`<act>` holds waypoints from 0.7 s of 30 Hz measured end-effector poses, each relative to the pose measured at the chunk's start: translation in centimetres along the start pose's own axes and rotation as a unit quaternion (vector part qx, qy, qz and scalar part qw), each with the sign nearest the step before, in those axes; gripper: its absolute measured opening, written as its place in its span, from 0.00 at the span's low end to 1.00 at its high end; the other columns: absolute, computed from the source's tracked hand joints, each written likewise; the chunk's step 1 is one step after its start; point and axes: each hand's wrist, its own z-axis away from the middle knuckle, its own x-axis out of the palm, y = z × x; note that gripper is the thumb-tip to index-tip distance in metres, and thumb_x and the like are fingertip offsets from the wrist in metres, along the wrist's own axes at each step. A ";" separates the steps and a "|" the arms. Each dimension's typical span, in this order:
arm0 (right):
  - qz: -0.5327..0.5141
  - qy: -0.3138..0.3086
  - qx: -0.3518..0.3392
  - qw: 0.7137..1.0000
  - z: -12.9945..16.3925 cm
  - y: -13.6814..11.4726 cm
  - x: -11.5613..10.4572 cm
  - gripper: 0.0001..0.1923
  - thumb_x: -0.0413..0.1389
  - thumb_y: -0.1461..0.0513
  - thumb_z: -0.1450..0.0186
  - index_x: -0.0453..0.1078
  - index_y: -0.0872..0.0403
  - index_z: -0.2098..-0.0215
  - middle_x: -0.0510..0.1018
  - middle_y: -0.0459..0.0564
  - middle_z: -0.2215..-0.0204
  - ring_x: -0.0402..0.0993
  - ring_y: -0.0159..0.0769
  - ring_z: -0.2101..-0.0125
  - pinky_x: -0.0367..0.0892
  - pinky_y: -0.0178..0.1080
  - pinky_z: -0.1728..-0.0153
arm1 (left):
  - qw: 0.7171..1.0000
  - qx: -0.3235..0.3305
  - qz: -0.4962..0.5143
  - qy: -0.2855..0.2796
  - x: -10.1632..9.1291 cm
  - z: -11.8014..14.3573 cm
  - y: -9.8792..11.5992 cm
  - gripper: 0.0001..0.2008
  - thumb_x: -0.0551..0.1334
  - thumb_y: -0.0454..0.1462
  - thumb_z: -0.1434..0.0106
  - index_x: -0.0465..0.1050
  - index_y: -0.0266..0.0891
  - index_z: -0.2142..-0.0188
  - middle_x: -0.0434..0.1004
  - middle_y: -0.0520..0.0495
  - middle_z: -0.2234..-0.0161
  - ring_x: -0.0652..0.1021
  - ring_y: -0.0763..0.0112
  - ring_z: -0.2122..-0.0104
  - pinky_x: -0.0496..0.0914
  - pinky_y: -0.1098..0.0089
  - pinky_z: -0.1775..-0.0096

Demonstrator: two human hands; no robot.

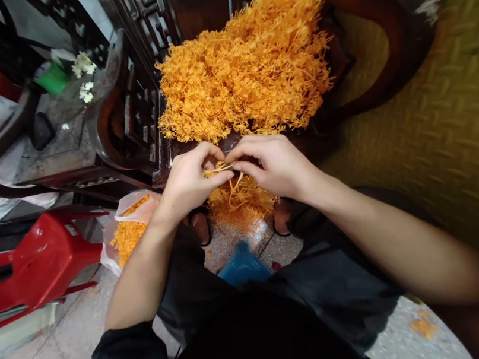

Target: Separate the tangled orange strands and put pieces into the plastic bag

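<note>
Between my two hands is a thin orange-yellow sprig (220,169), pinched close in front of me. My left hand (194,177) curls its thumb and fingers around the sprig. My right hand (275,162) meets it with the fingertips pressed together at the stem, the tips almost touching those of the left. Just beyond lies a large heap of frilly orange sprigs (245,70) on a dark carved wooden chair (199,2). Below my hands, more loose orange pieces (243,203) are piled on the floor between my feet.
A plastic bag (108,247) with orange bits stands at my left, beside a red plastic chair (44,256). A second wooden chair (70,160) bears a green cup (52,78) and white flowers (82,65). Blue plastic (243,263) shows between my legs. A woven yellowish surface (448,130) is at right.
</note>
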 end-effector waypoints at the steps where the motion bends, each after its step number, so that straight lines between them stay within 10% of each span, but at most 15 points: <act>1: -0.009 0.010 0.009 1.000 0.1 0.0 -0.1 0.09 0.60 0.67 0.32 0.82 0.50 0.61 0.84 0.52 0.60 0.79 0.45 0.58 0.70 0.47 0.50 | 0.999 -0.012 0.036 -0.021 -0.4 0.1 0.0 0.17 0.76 0.43 0.43 0.79 0.39 0.58 0.80 0.50 0.69 0.78 0.72 0.69 0.72 0.72 0.66; 12: -0.268 0.006 0.121 0.956 0.5 -1.0 0.1 0.12 0.68 0.54 0.36 0.79 0.51 0.58 0.83 0.51 0.60 0.78 0.40 0.62 0.73 0.42 0.58 | 0.967 -0.075 0.242 -0.030 -1.2 0.2 -0.5 0.22 0.80 0.47 0.46 0.80 0.38 0.58 0.85 0.43 0.62 0.84 0.67 0.65 0.79 0.68 0.62; 21: -0.209 0.118 0.112 0.964 0.8 -1.4 1.2 0.16 0.69 0.49 0.37 0.75 0.51 0.68 0.79 0.49 0.69 0.73 0.38 0.67 0.69 0.41 0.65 | 0.992 0.018 0.010 0.124 -1.3 0.0 -0.2 0.04 0.69 0.35 0.39 0.84 0.39 0.65 0.86 0.47 0.65 0.83 0.66 0.65 0.77 0.65 0.57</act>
